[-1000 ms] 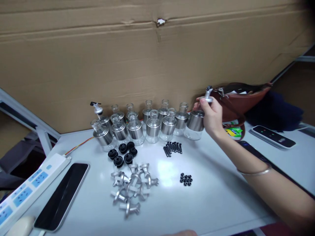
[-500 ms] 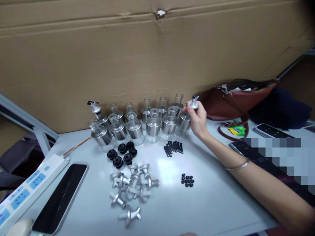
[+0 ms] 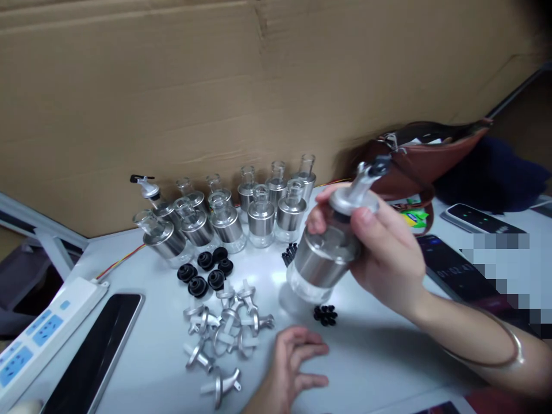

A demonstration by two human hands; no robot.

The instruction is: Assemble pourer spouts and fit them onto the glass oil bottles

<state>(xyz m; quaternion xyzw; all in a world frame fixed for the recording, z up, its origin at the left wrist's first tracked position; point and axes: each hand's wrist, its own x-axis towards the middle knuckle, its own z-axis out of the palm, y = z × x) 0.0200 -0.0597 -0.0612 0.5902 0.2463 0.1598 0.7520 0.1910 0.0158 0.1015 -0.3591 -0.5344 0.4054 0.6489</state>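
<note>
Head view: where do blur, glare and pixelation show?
Head view: the silver metal pourer atop the held steel-banded glass bottle looks blurred; head view: glare whitens the glossy pale tabletop beside that bottle; head view: mosaic blocks cover an area at right.

Your pale table (image 3: 366, 368) is carrying steel-banded bottles (image 3: 261, 221) at the back; nearer you, black stoppers (image 3: 197, 286), silver spouts (image 3: 230, 316), tiny black pieces (image 3: 325, 315), a phone (image 3: 92, 351) and a power strip (image 3: 54, 323) are lying.
</note>
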